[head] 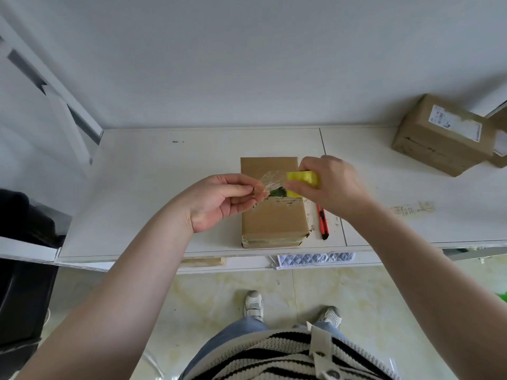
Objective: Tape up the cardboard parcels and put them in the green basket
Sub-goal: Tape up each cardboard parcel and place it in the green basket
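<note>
A flat brown cardboard parcel (pixel 274 220) lies on the white table (pixel 153 165) in front of me. Old tape shows on its near side. Just above its middle, my right hand (pixel 333 185) grips a yellow tape dispenser (pixel 303 179). A short strip of clear tape (pixel 270 181) runs from the dispenser to the left. My left hand (pixel 219 201) pinches the free end of that strip between thumb and fingers. A sliver of green (pixel 503 296) shows at the right edge on the floor; I cannot tell whether it is the basket.
An orange utility knife (pixel 323 222) lies on the table just right of the parcel. Two labelled cardboard boxes (pixel 441 135) stand at the back right against the wall. A quilted cloth (pixel 315 260) hangs below the table's front edge. A dark object (pixel 24 242) stands at the left.
</note>
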